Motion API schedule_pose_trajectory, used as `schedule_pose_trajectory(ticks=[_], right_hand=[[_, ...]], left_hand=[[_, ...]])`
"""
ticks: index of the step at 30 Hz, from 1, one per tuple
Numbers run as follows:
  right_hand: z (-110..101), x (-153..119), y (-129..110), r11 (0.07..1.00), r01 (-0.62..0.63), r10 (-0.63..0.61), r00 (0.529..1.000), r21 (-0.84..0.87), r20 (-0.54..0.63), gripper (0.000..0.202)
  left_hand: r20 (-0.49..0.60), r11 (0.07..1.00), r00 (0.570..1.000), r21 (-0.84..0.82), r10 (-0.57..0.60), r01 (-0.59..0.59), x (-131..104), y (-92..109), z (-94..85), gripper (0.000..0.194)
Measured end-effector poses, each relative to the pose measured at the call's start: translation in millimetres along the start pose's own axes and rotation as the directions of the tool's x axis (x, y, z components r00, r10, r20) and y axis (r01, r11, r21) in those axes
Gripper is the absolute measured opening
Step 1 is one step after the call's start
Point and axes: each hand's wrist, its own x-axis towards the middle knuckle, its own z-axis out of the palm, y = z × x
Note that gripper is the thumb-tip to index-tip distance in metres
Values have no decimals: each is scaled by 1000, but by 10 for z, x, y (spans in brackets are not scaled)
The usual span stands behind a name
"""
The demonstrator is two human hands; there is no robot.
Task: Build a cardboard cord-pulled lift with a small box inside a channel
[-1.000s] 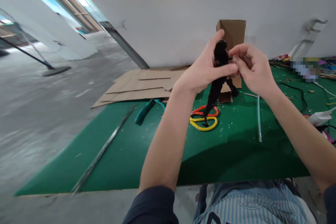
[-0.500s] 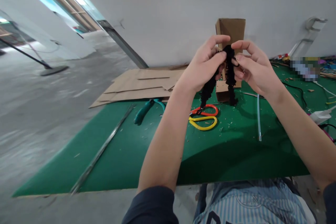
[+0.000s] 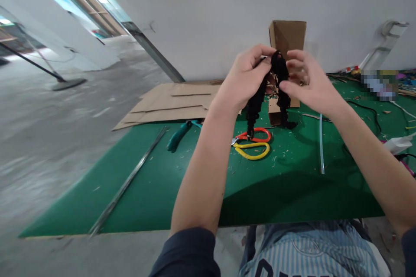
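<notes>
Cardboard sheets (image 3: 175, 100) lie left of the left hand (image 3: 248, 75), with teal pliers (image 3: 179, 137) left of it and nearer the wearer. Beyond the right hand (image 3: 310, 80) stands a cardboard box (image 3: 288, 34); a dark cable (image 3: 374, 114) curves to that hand's right.

Tabletop (image 3: 139, 201), green, littered with small scraps (image 3: 386, 112). On it: flat cardboard sheets (image 3: 175, 101); teal-handled tool (image 3: 178, 137); red-and-yellow-handled scissors (image 3: 255, 144); bundle of thin, shiny strips (image 3: 130, 178); translucent stick (image 3: 321, 145); upright cardboard box (image 3: 289, 37); black cable (image 3: 376, 115).

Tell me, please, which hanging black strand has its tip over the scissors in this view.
The left strand, below the left hand: its tip overlaps the scissors, whereas the right strand ends clear of them.
</notes>
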Motion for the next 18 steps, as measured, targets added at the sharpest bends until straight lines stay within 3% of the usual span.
schedule_pose_trajectory(ticks=[2, 5, 7, 10, 14, 18], right_hand=[[67, -15, 7, 998, -49, 51, 996, -24, 77, 61], [77, -11, -25, 990, -117, 124, 987, -73, 98, 50], [-11, 11, -72, 979, -156, 168, 982, -133, 84, 41], [-232, 49, -151, 948, -147, 173, 983, -282, 66, 32], [-507, 71, -210, 861, -75, 128, 989, -502, 71, 26], [-665, 62, -218, 797, -124, 243, 962, -592, 125, 25]], left_hand=[[70, 999, 997, -34, -34, 37, -30, 51, 11, 15], [157, 997, 986, -52, -48, 57, -89, 129, -42, 19], [170, 996, 984, 85, -49, 35, -108, 151, -115, 25], [186, 944, 981, 330, -62, -3, -95, 134, -221, 52], [194, 917, 979, 398, -68, -16, -46, 71, -330, 32], [227, 916, 959, 396, -171, 69, -26, 29, -424, 17]])
